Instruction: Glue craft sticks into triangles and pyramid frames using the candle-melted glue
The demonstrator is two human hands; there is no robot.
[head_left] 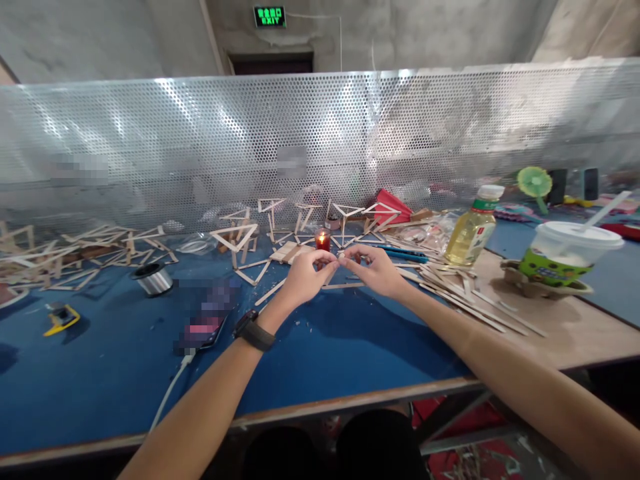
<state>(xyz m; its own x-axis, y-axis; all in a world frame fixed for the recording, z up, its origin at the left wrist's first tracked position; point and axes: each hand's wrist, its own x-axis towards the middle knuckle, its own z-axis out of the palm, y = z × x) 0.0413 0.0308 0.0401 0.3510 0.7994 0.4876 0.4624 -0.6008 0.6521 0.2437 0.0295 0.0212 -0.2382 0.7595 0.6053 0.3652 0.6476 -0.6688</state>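
Note:
My left hand (306,275) and my right hand (376,268) meet fingertip to fingertip above the blue table (330,360). Both are closed in a pinch around a small pale piece (341,255), too small to identify. Just behind my left fingers stands a lit red candle (323,241). Beside my left hand, some flat wooden sticks (286,253) lie close together. Triangular frames made of wooden sticks (235,237) stand behind and to the left. A dark watch (254,330) is on my left wrist.
On the left are a phone (207,320) with a white cable, a wire spool (153,279) and a small yellow-black object (63,317). Loose sticks (470,300), a drink bottle (473,230) and a lidded cup (565,257) stand right. A perforated metal panel (200,140) borders the back.

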